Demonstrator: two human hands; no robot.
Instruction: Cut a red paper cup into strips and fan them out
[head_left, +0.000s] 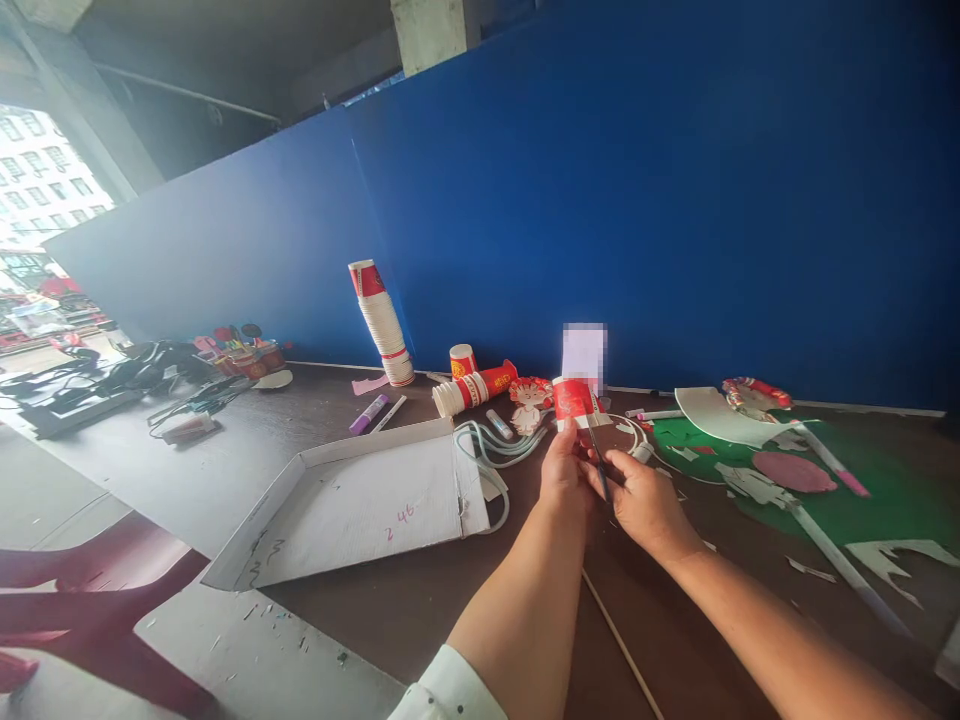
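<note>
My left hand (pixel 564 468) is closed on the lower edge of a red and white paper cup (pixel 573 400), held up over the dark table. In my right hand (pixel 646 498) is a slim dark tool that looks like scissors (pixel 603 480), pointing up at the cup's lower right edge. The tool's handles are partly hidden by my fingers. Just left of the cup, a paper cut-out figure (pixel 531 408) with red and white trim lies on the table. A white cable (pixel 639 440) curls behind my right hand.
A shallow white cardboard tray (pixel 367 495) lies left of my arms. Behind it stand a tall leaning stack of paper cups (pixel 382 325) and a toppled stack (pixel 472 388). Green paper (pixel 701 445) and scraps spread at right. A thin stick (pixel 619 635) lies below my hands. A blue wall (pixel 637 190) bounds the back.
</note>
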